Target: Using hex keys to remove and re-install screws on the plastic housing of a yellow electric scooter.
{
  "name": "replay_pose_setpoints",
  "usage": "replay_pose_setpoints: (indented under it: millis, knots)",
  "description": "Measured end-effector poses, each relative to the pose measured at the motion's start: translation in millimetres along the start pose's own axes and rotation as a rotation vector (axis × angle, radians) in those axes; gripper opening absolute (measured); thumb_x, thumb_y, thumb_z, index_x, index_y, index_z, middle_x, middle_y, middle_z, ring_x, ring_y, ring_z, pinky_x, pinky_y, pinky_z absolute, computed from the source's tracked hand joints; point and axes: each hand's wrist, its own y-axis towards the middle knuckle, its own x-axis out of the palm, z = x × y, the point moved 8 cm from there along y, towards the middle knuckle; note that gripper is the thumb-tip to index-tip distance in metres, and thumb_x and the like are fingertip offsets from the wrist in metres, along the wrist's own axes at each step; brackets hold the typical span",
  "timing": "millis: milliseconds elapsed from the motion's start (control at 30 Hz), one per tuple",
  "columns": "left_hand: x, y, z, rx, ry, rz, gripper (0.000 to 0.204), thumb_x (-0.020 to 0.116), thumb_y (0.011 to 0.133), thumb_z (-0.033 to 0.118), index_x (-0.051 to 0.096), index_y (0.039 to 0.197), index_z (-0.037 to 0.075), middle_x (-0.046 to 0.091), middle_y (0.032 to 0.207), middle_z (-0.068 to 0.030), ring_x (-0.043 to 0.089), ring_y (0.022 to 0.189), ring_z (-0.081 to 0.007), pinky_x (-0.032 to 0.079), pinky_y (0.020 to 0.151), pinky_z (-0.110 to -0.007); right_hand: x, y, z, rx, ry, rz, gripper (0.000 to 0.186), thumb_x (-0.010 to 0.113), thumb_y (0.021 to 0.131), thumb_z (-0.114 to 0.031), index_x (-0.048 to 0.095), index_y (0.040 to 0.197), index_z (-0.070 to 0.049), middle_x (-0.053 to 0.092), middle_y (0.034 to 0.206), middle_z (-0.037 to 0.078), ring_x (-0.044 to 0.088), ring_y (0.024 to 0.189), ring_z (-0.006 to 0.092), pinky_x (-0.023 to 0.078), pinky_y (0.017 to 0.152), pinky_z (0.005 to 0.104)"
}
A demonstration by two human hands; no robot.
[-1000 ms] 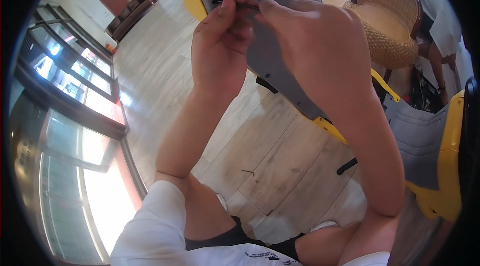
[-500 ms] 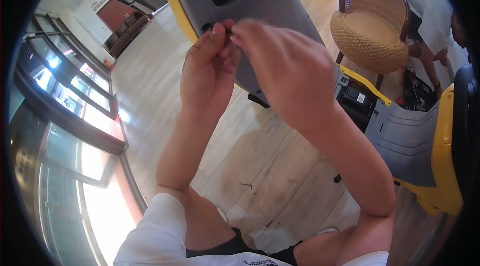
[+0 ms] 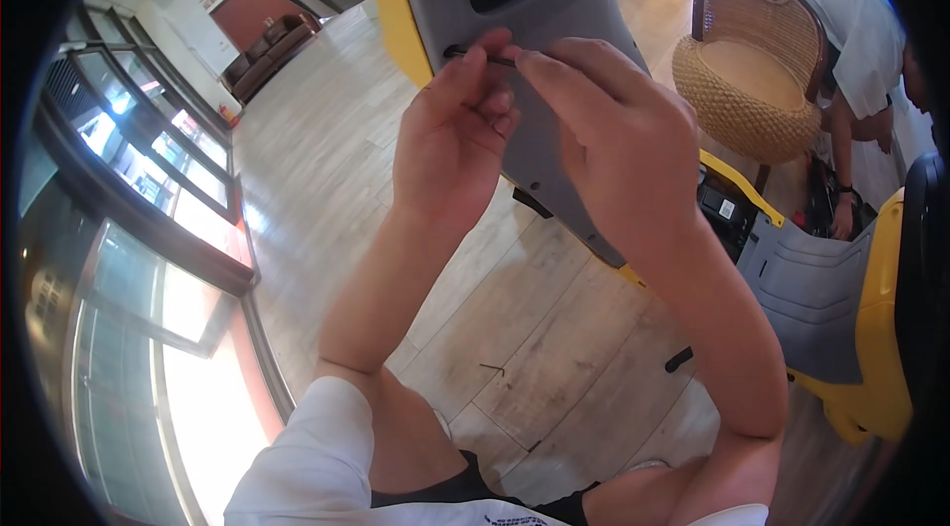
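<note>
Both hands are raised against the grey panel of a large machine with a yellow side. A thin dark rod, perhaps a hex key, spans the gap between my fingertips. Its far end reaches toward a dark round hole in the panel; whether it sits inside is hidden by my fingers. My left hand pinches the rod close to the hole, thumb against fingers. From the other side my right hand grips the rod's near end with thumb and index finger.
An L-shaped hex key lies on the wood-look floor below. To the right stand a yellow-and-grey machine part and a wicker chair. Behind them another person bends over a dark tool bag. Glass doors line the left.
The scene has shifted right in my view. My right hand, blurred before, is now sharp, and more of the rod shows between the hands. The other person's hand has moved lower.
</note>
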Motion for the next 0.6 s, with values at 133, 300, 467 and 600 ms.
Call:
replay_pose_setpoints:
  millis: [133,300,467,600]
  knots:
    - [-2.8,2.7,-4.4,-0.084,0.024,0.043,0.022,0.062,0.100,0.019,0.067,0.108,0.000,0.069,0.097,-0.0055,0.054,0.079,-0.0084,0.047,0.077,-0.024,-0.1,-1.1,0.2,-0.181,-0.075,0.093,0.027,0.071,0.075,-0.002,0.070,0.102,-0.004,0.068,0.092,0.007,0.069,0.075,0.0259,0.055,0.065,0.0336]
    - [-7.7,1.8,3.2,-0.042,0.142,0.080,0.020,0.062,0.100,0.018,0.070,0.100,0.000,0.069,0.098,-0.0048,0.054,0.082,-0.0076,0.046,0.077,-0.022,-0.4,3.1,5.3,0.029,0.244,0.225,0.021,0.077,0.081,-0.012,0.069,0.097,-0.002,0.069,0.091,0.006,0.071,0.075,0.0194,0.053,0.061,0.0269]
    - [-1.5,1.1,4.4,-0.052,0.094,0.007,0.018,0.056,0.101,0.017,0.067,0.106,0.003,0.068,0.105,-0.0060,0.062,0.095,-0.0163,0.048,0.084,-0.029,16.4,-11.7,23.0,0.709,0.506,-0.066,0.028,0.076,0.091,-0.024,0.066,0.099,0.001,0.068,0.080,0.005,0.061,0.060,0.0080,0.046,0.051,0.0211]
    - [7.6,-1.9,2.8,-0.058,0.133,-0.010,0.019,0.056,0.101,0.017,0.066,0.108,0.002,0.068,0.106,-0.0067,0.062,0.095,-0.0172,0.049,0.084,-0.030,24.1,-23.6,27.0,0.906,0.614,-0.149,0.025,0.076,0.090,-0.023,0.065,0.094,0.000,0.068,0.077,0.005,0.059,0.055,0.0065,0.043,0.048,0.0212]
